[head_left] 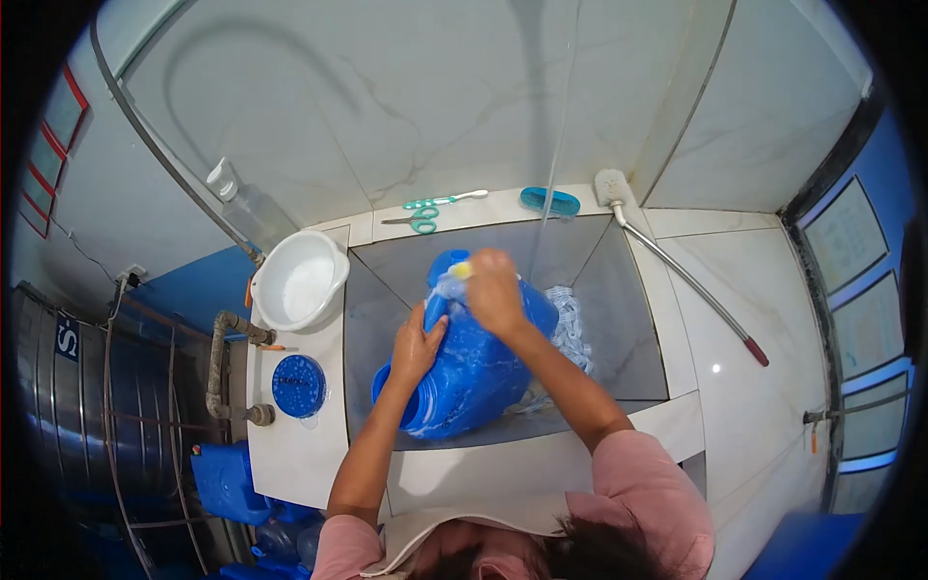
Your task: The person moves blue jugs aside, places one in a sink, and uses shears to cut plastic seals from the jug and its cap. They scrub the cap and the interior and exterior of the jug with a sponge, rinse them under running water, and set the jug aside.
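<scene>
A large blue plastic jug (478, 377) lies tilted in the grey sink (623, 280), its wide mouth toward the lower left and suds on its surface. My left hand (418, 348) is wrapped round the jug's handle. My right hand (495, 290) is closed on a small yellow sponge (461, 272), pressed against the jug near the handle's upper end. White foam shows around the sponge, and the right fingers partly hide it. Behind the jug, a white and blue striped cloth (572, 333) lies on the sink floor, partly covered.
Left of the sink are a white basin (338, 256), a blue lid (299, 385) and a pump bottle (256, 213). Along the back ledge lie green scissors (423, 220), a toothbrush (445, 200) and a teal brush (549, 201). A long-handled brush (681, 275) rests on the right.
</scene>
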The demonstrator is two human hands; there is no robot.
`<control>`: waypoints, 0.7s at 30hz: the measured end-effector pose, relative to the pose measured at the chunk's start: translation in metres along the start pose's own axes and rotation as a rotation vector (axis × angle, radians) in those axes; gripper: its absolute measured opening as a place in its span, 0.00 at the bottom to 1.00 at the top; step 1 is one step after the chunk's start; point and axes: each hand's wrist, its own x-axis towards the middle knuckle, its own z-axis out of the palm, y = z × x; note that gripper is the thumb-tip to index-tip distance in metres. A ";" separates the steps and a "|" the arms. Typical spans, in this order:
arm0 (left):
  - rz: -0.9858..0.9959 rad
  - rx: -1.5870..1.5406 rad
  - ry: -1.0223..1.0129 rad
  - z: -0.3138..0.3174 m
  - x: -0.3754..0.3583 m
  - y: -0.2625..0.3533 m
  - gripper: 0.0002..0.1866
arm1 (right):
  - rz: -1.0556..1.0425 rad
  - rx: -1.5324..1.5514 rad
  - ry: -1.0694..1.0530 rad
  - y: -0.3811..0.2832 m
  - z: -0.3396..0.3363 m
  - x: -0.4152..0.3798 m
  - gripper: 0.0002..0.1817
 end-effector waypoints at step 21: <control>-0.314 -0.201 0.209 -0.009 0.012 -0.072 0.19 | 0.801 0.329 -0.125 0.045 0.096 -0.217 0.33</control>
